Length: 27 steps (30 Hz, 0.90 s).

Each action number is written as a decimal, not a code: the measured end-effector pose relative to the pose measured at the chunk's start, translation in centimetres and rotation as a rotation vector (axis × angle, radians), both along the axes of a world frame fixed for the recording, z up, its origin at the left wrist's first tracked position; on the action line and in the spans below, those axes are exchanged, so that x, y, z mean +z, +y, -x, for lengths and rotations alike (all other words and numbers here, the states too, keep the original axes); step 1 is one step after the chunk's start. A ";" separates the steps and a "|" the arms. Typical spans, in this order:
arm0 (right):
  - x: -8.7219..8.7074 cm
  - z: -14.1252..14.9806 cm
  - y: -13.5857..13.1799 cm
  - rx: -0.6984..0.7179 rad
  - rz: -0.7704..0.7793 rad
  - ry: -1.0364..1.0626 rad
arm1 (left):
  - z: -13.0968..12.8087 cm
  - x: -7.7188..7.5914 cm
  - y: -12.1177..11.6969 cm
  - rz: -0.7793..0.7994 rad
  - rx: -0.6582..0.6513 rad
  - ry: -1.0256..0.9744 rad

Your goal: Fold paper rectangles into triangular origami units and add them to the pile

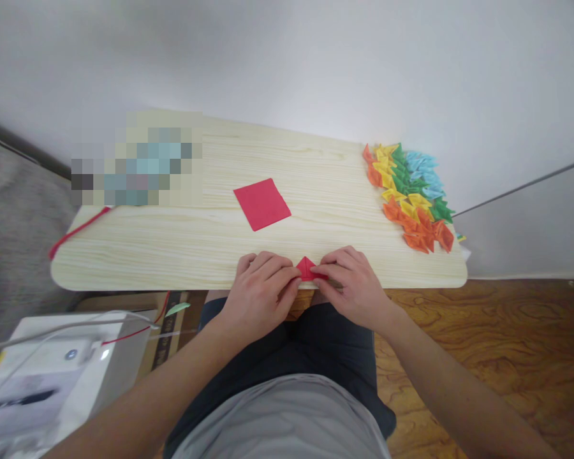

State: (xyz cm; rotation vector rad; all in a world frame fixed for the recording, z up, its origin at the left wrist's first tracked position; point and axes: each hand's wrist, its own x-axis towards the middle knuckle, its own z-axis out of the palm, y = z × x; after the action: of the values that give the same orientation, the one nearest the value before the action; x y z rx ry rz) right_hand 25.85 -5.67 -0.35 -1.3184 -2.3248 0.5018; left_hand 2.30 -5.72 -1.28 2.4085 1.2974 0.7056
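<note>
A small piece of red origami paper (306,266), folded to a triangular peak with a crease down its middle, is held at the table's front edge. My left hand (266,287) pinches its left corner between thumb and fingers. On the other side, my right hand (349,280) grips the right part the same way. The fingertips cover the lower corners of the fold. Just beyond my hands, a stack or sheet of square red paper (262,204) lies flat on the pale wooden table (325,191).
Several folded paper pieces (414,194) in orange, yellow, green and light blue crowd the table's right end. At the left end is a blurred-out object (148,162) with a red cord (79,233). A white box (52,370) with cables stands below left. A wall borders the far edge.
</note>
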 end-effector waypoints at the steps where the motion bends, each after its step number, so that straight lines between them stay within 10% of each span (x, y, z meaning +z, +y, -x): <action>1: 0.0 0.0 0.0 0.002 0.001 -0.003 | 0.0 0.0 0.0 0.002 0.001 -0.001; 27: -0.4 0.5 -0.5 -0.046 -0.042 -0.004 | 0.2 -0.1 -0.1 -0.015 0.004 -0.030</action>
State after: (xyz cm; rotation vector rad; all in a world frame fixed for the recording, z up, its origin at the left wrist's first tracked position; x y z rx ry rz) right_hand 25.32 -6.17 -0.78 -1.3512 -2.2903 0.4338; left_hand 2.12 -5.81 -1.42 2.3981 1.2902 0.7519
